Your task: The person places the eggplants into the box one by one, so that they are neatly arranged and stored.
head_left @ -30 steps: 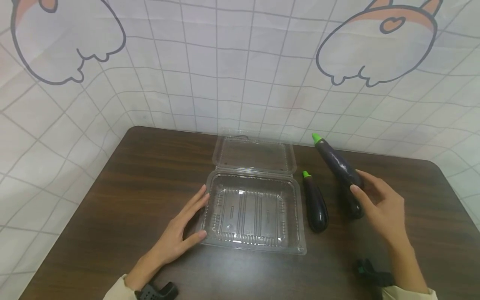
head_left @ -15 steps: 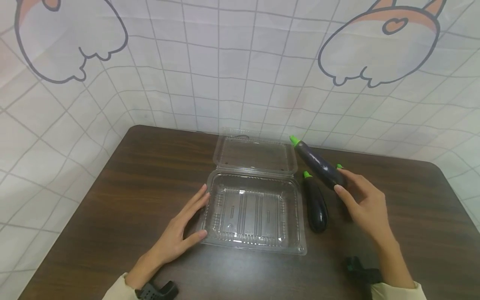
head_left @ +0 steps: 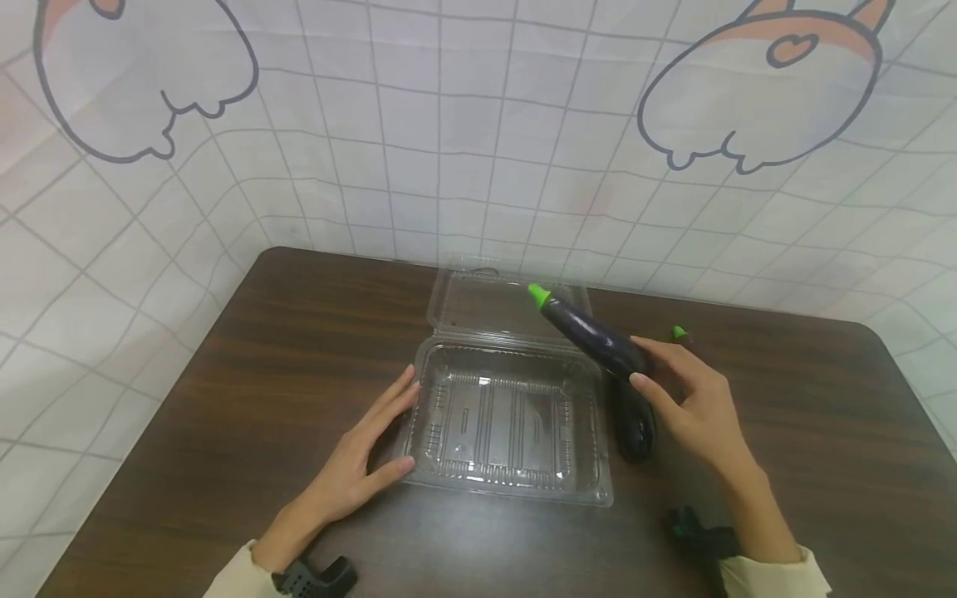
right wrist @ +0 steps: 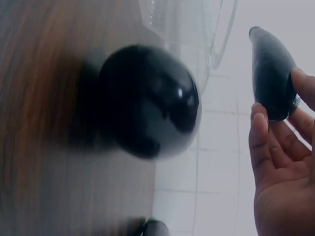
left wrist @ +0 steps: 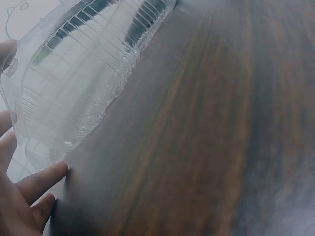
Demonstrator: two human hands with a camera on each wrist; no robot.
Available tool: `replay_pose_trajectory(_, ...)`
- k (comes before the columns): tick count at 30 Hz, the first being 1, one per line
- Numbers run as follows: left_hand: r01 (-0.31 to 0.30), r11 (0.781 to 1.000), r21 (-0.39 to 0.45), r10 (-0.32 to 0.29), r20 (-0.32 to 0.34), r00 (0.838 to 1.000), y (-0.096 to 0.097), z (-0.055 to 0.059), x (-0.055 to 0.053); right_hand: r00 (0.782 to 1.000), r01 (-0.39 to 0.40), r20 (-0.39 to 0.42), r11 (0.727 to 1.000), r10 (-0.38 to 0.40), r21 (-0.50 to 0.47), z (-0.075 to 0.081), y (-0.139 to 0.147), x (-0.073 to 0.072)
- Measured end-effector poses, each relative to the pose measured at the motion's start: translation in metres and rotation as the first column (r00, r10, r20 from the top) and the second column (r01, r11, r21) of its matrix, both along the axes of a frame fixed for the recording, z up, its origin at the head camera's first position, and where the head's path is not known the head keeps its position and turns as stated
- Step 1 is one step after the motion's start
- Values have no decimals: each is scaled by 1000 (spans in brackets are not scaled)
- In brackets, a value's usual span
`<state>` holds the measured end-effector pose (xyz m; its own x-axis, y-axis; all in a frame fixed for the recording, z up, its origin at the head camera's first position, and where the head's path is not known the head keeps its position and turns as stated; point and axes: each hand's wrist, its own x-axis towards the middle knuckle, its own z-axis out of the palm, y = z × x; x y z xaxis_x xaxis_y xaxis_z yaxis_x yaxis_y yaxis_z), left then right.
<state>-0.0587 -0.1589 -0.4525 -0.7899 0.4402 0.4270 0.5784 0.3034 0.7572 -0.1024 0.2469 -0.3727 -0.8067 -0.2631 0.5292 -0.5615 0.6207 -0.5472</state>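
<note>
My right hand [head_left: 695,411] grips the fat end of a dark purple eggplant [head_left: 591,336], fingers on one side and thumb on the other. The eggplant is raised and slanted, its green stem tip over the lid's right part. Beneath it a second eggplant [head_left: 635,432] lies on the table, partly covered. Of a third eggplant [head_left: 680,334], only the green tip and neck show past my hand. At the left rim of a clear plastic clamshell container [head_left: 516,496], my left hand [head_left: 347,469] rests with fingers extended. In the left wrist view its fingertips touch the container wall [left wrist: 74,93].
The container's clear lid [head_left: 478,307] is folded back toward the wall. A white gridded cloth [head_left: 419,149] with cartoon drawings hangs behind the dark wooden table [head_left: 284,374]. Black straps with devices sit on both wrists.
My right hand has moved left with the held eggplant, from over the third eggplant to above the second one and the container's right rim. The left hand stays in place.
</note>
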Motion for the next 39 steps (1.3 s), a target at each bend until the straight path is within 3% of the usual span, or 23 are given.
replay_pose_trajectory(5, 6, 1000, 2, -6, 12, 1000, 0, 0, 0, 996, -84, -2, 996, 84, 0, 6, -14, 1)
replay_pose_trajectory(12, 9, 1000, 4, -10, 23, 1000, 0, 1, 0, 991, -136, 9, 991, 136, 12, -15, -11, -12)
replay_pose_trajectory(19, 27, 999, 38, -27, 4, 1000, 1, 2, -1, 982, -185, 47, 983, 184, 16, -18, -19, -14)
replay_pose_trajectory(39, 28, 999, 30, -28, 6, 1000, 0, 4, -1, 930, -362, 106, 928, 353, 86, -21, -47, -22)
